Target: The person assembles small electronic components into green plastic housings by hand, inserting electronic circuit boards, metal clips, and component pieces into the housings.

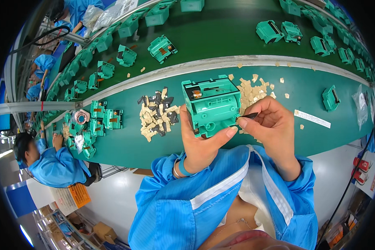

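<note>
My left hand (202,150) grips a green plastic housing (214,109) from below and the left side, lifted over the bench. The housing has an open top recess with a black rim and a copper-coloured part inside. Pinched between my right thumb and fingers is a small black plastic piece (251,115), touching the housing's lower right corner. My right hand (273,127) hides part of that piece. Left of the housing lies a heap of black pieces and tan paper bits (157,112). Behind my right hand spreads a pile of tan paper bits (254,89).
Beyond a metal rail (154,75), several green housings (162,49) sit on a dark green belt. One housing (331,98) and a white printed strip (312,118) lie to the right. A co-worker in blue (56,164) sits at left beside stacked housings (98,127).
</note>
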Available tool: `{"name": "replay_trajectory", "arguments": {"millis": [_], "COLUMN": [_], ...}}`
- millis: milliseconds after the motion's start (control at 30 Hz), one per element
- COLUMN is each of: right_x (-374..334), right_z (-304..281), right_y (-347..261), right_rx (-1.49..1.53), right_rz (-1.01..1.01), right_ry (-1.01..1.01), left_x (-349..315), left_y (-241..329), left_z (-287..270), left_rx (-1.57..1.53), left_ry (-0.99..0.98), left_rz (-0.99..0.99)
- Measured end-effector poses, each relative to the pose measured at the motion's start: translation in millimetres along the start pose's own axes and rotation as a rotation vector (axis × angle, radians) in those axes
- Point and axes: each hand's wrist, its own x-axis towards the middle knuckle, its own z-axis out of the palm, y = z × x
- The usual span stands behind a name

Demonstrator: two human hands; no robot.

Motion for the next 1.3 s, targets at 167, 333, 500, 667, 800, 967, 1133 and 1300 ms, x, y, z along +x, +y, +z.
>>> {"name": "replay_trajectory", "arguments": {"millis": [167,333,500,667,800,967,1133,1300], "right_x": [1.0,2.1,3.1,7.4,7.3,-3.4,-4.2,7.6], "right_z": [-0.7,-1.5,-2.6,-6.6,-10.4,-9.2,-7.0,3.0], "right_y": [2.0,0.1,-1.4,2.7,1.5,-2.3,2.1,9.9], "right_rx": [-0.035,-0.058,-0.086,0.017,0.042,-0.125,-0.141,-0.41], "right_rz": [-0.018,-0.011,0.006,0.123,0.223,0.053,-0.301,-0.593], "right_ry": [-0.019,-0.026,-0.033,-0.09,-0.143,0.048,0.039,-0.029], "left_x": [0.0,0.5,0.1,-1.6,-0.2,4.0,3.1,-0.5], "left_y": [-1.2,-0.3,-0.4,-2.3,-1.2,-0.1,2.6,-2.0], "left_z": [-1.0,0.3,0.9,-1.5,-3.2,-8.7,-8.8,-13.7], "left_rx": [0.015,-0.014,0.002,-0.013,-0.299,-0.403,-0.409,-0.457], "left_ry": [0.003,0.003,-0.004,0.029,0.006,-0.02,-0.025,-0.02], "left_rz": [-0.005,-0.008,0.01,0.01,-0.114,-0.185,-0.102,-0.19]}}
